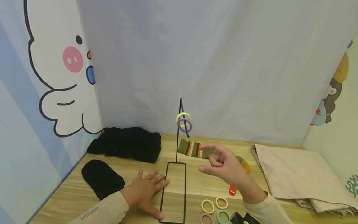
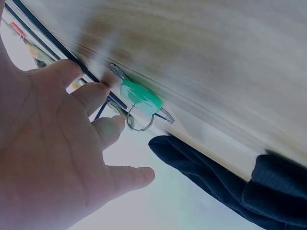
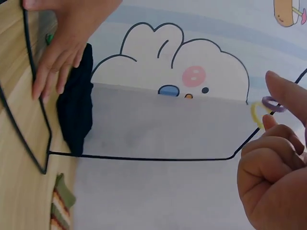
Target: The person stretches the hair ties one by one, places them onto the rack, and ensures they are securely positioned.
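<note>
A black wire stand (image 1: 185, 193) has a rectangular base on the table and an upright bent into a downward-sloping arm. A yellow ring (image 1: 177, 119) and a purple ring (image 1: 191, 125) hang on that arm. My left hand (image 1: 148, 191) lies with fingers spread, touching the left side of the base. In front of the arm, to its lower right, is my right hand (image 1: 227, 166), holding nothing; its index finger and thumb are apart and the other fingers curl in. Loose yellow (image 1: 208, 212), orange (image 1: 222, 208), pink (image 1: 206, 222) and green rings (image 1: 217, 217) lie right of the base.
A striped sock (image 1: 193, 149) lies behind the right hand, a red tag (image 1: 232, 190) below it. Black cloths (image 1: 131, 143) (image 1: 102, 180) sit at left, folded beige fabric (image 1: 302, 174) at right. The left wrist view shows a green key tag (image 2: 140, 96) with a metal ring.
</note>
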Demonstrator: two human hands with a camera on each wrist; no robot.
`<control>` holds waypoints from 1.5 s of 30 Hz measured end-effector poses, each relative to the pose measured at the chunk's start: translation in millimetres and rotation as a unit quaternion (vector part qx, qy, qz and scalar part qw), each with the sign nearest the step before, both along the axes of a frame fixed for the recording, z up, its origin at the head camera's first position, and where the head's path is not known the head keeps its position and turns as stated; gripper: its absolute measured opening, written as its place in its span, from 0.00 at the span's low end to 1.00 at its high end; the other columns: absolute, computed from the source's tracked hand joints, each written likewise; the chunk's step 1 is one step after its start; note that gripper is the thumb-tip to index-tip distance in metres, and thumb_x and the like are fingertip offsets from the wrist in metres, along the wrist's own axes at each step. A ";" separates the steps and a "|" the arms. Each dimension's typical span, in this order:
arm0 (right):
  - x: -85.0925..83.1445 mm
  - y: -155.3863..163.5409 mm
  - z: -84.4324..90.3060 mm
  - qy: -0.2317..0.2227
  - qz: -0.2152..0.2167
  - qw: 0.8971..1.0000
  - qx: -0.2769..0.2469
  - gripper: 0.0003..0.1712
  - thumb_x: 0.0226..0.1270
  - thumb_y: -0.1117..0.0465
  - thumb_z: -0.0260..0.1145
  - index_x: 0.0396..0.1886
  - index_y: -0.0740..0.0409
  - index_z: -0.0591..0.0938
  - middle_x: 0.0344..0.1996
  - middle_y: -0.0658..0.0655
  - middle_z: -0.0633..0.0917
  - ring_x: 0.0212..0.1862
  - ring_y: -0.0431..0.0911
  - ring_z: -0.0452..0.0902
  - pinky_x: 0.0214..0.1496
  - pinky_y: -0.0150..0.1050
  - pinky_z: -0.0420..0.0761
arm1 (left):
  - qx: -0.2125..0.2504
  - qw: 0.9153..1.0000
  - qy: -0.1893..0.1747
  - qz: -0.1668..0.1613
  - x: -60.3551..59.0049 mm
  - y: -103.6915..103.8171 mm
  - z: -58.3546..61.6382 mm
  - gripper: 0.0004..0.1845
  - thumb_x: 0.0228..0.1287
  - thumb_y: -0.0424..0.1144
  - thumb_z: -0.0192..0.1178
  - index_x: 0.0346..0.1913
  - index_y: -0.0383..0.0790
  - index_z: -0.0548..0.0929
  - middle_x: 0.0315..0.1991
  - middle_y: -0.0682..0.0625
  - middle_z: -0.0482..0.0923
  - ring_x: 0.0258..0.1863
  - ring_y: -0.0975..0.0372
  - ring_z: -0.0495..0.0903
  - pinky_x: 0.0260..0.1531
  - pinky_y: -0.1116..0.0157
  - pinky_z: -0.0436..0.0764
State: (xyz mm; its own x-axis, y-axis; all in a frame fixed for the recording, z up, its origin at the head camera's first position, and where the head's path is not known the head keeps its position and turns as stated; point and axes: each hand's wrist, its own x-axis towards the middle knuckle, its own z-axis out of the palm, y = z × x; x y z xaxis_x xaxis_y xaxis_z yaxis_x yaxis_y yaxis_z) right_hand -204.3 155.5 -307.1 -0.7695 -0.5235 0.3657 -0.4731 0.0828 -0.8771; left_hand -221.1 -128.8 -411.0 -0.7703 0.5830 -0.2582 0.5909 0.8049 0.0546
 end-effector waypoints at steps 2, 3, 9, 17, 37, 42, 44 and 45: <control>-4.4 7.6 -11.4 -0.042 0.006 0.999 0.007 0.25 0.57 0.68 0.67 0.55 0.58 0.72 0.13 0.51 0.52 0.14 0.44 0.44 0.20 0.36 0.61 | 0.002 1.000 0.000 0.001 0.3 -0.1 0.0 0.57 0.35 0.81 0.52 0.71 0.60 0.54 0.73 0.54 0.51 0.73 0.51 0.45 0.60 0.34 0.47; -6.7 11.8 -17.3 -0.060 0.006 0.998 0.012 0.25 0.58 0.67 0.66 0.55 0.58 0.72 0.14 0.50 0.53 0.14 0.44 0.44 0.19 0.36 0.60 | 0.003 1.000 0.000 0.001 0.4 -0.2 -0.1 0.57 0.35 0.81 0.52 0.71 0.60 0.54 0.73 0.54 0.51 0.73 0.51 0.45 0.60 0.34 0.47; -19.0 39.1 -52.0 -0.162 0.040 0.985 0.048 0.21 0.61 0.68 0.63 0.55 0.57 0.72 0.17 0.46 0.56 0.14 0.43 0.41 0.17 0.39 0.50 | -0.002 1.000 0.002 0.004 0.9 -0.2 -0.1 0.57 0.35 0.81 0.53 0.71 0.60 0.54 0.73 0.54 0.51 0.73 0.52 0.45 0.60 0.34 0.47; -26.8 77.0 -86.1 -0.263 0.121 0.952 0.100 0.25 0.60 0.71 0.61 0.58 0.67 0.68 0.14 0.43 0.58 0.12 0.40 0.41 0.14 0.32 0.53 | 0.005 1.000 0.014 0.001 0.7 -0.9 -1.1 0.57 0.34 0.81 0.53 0.71 0.59 0.56 0.73 0.53 0.53 0.73 0.51 0.46 0.60 0.34 0.48; -18.8 84.7 -113.7 -0.221 0.096 0.940 0.244 0.21 0.53 0.74 0.63 0.48 0.63 0.75 0.09 0.42 0.60 0.13 0.33 0.49 0.18 0.26 0.55 | 0.008 1.000 -0.005 0.005 0.5 0.3 1.5 0.57 0.35 0.80 0.54 0.71 0.60 0.54 0.73 0.54 0.51 0.73 0.51 0.46 0.61 0.34 0.48; -18.8 84.0 -110.7 -0.196 0.098 0.946 0.239 0.19 0.56 0.71 0.64 0.49 0.61 0.75 0.09 0.42 0.60 0.13 0.32 0.50 0.17 0.25 0.55 | 0.006 1.000 -0.005 0.007 0.6 0.4 1.8 0.57 0.35 0.80 0.54 0.71 0.60 0.54 0.73 0.54 0.51 0.73 0.51 0.45 0.61 0.34 0.48; -18.6 82.0 -107.2 -0.178 0.097 0.950 0.239 0.18 0.58 0.68 0.64 0.49 0.60 0.74 0.09 0.42 0.60 0.12 0.32 0.50 0.17 0.25 0.56 | 0.005 1.000 -0.006 0.008 0.5 0.6 1.2 0.57 0.35 0.80 0.54 0.72 0.60 0.54 0.73 0.54 0.51 0.73 0.51 0.45 0.61 0.34 0.48; -18.0 80.3 -104.6 -0.170 0.095 0.951 0.239 0.18 0.59 0.67 0.64 0.50 0.59 0.74 0.09 0.42 0.60 0.12 0.32 0.50 0.17 0.26 0.57 | 0.004 1.000 -0.006 0.009 0.6 0.6 0.9 0.57 0.35 0.80 0.54 0.72 0.60 0.54 0.73 0.54 0.51 0.73 0.51 0.45 0.61 0.34 0.48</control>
